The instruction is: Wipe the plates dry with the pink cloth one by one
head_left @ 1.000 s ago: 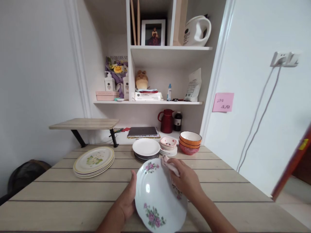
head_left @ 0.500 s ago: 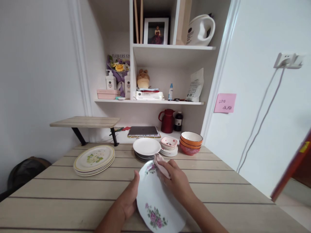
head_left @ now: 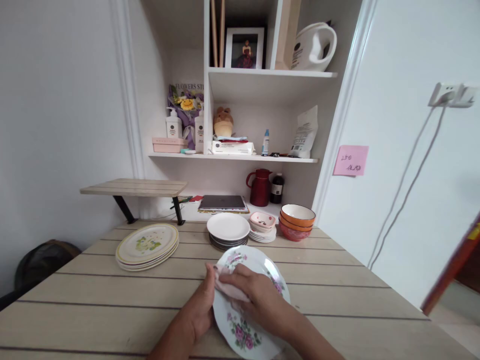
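Note:
A white plate with pink flowers (head_left: 275,277) is tilted up at the front of the table. My left hand (head_left: 200,310) grips its left rim, with the thumb up along the edge and the other fingers hidden behind it. My right hand (head_left: 258,295) is closed on a pale pink cloth (head_left: 228,289), pressed against the upper left of the plate's face near my left thumb. Just behind the plate stands a stack of dark plates topped by a white plate (head_left: 228,226).
Cream plates with a green print (head_left: 150,243) are stacked at the left, below a small raised shelf (head_left: 135,187). Small white dishes (head_left: 263,235) and orange and red bowls (head_left: 297,222) stand at the back right. Behind are a laptop (head_left: 222,202) and a red jug (head_left: 260,187).
My right hand has moved the cloth left and down across the plate, from its upper right rim to near my left thumb. The plate's face is turned more towards me.

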Tool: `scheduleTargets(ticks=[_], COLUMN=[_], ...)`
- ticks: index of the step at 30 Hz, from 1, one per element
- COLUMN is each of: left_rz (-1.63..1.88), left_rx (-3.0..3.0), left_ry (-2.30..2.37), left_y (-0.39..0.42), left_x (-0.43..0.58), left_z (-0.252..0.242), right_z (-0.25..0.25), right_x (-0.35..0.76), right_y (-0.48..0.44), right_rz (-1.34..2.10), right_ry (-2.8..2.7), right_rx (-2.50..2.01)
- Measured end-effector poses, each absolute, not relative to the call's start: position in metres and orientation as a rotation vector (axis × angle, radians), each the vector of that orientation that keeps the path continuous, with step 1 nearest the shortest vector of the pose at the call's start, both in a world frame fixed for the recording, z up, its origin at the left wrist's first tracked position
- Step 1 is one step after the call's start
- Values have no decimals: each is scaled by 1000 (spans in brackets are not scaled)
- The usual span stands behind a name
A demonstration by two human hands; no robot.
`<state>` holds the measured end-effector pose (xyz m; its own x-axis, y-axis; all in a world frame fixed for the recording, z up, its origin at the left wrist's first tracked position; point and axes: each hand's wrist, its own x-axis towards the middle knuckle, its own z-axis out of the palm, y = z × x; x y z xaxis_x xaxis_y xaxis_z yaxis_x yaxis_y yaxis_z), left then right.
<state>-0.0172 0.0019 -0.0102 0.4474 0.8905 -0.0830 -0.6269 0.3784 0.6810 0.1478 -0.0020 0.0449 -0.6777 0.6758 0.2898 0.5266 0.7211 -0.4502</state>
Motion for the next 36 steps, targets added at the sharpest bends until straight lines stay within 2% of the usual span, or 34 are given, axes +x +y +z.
scheduleTargets(ticks=[5, 10, 22, 29, 36], left_rz=[1010, 1032, 1066, 1071, 1013], left_rx=[601, 593, 583, 643, 597], left_ry=[451, 471, 451, 494, 516], left_y=[8, 16, 17, 5, 3], left_x=[-21, -27, -25, -19, -19], left_z=[-11, -20, -21, -8, -3], right_z=[51, 51, 28, 18, 13], right_x=[167, 197, 222, 202, 174], right_y=[-6, 2, 37, 39, 40], right_rz=[648, 777, 352, 122, 39], right_ry=[-2681, -2731, -2328, -2164, -2104], right_rx=[-776, -876, -1460, -1523, -1416])
